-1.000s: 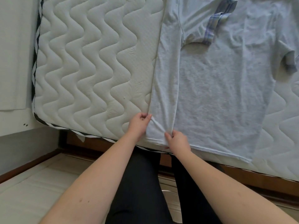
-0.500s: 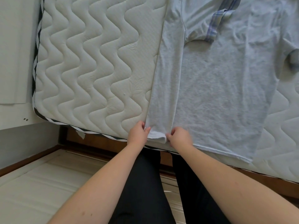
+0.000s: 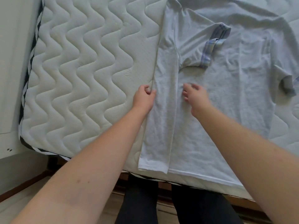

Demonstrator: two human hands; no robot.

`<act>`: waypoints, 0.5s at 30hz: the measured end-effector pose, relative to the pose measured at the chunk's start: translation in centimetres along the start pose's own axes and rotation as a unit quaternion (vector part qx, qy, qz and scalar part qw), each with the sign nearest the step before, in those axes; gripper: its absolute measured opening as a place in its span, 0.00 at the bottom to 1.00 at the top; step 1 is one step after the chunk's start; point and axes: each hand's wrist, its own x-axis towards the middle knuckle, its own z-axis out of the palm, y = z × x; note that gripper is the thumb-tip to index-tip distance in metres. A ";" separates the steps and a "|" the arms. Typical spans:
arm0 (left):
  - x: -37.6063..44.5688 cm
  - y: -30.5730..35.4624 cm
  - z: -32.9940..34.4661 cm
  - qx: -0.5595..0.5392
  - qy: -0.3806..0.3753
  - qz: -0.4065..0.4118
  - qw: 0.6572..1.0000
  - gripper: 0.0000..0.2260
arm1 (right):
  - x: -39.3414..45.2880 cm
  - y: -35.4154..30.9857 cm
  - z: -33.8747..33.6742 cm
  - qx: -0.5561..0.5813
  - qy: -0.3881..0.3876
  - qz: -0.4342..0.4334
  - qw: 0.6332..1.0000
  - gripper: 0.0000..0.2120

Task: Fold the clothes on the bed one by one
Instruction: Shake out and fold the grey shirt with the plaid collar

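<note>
A light grey t-shirt point(image 3: 226, 97) lies flat on the quilted mattress point(image 3: 89, 70), its hem at the near edge. Its left side is folded inward as a long strip point(image 3: 163, 110), and the left sleeve with its plaid cuff point(image 3: 208, 50) lies over the chest. The right sleeve point(image 3: 288, 81) spreads out at the far right. My left hand point(image 3: 144, 96) is at the strip's outer edge about halfway up, its fingers curled and pinching the fold. My right hand point(image 3: 194, 94) is blurred, with its fingers spread over the strip's inner edge.
The mattress's bare quilted surface stretches to the left of the shirt. A white panel point(image 3: 11, 62) stands along the bed's left side. The wooden bed frame point(image 3: 202, 189) and the pale floor point(image 3: 24, 199) lie below, with my dark trouser legs point(image 3: 137, 204) against the bed.
Both hands left the hem and moved up the folded strip to mid-shirt. The right hand let go of the cloth and now has its fingers spread.
</note>
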 end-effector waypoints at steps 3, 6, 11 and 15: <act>4.5 3.3 0.6 -0.036 -0.011 0.018 0.999 0.20 | 2.7 -3.7 0.8 0.134 -0.005 0.024 0.991 0.27; 8.6 6.7 1.2 -0.077 -0.020 0.019 0.997 0.19 | 4.8 -6.5 2.2 0.244 0.026 0.027 0.969 0.25; 14.8 12.1 1.6 -0.084 -0.019 0.016 0.996 0.17 | 6.5 -8.2 1.6 0.269 0.086 0.048 0.958 0.15; 18.9 16.9 2.2 -0.074 -0.037 0.040 0.996 0.22 | 6.4 -7.6 -0.3 0.240 -0.012 0.042 0.970 0.10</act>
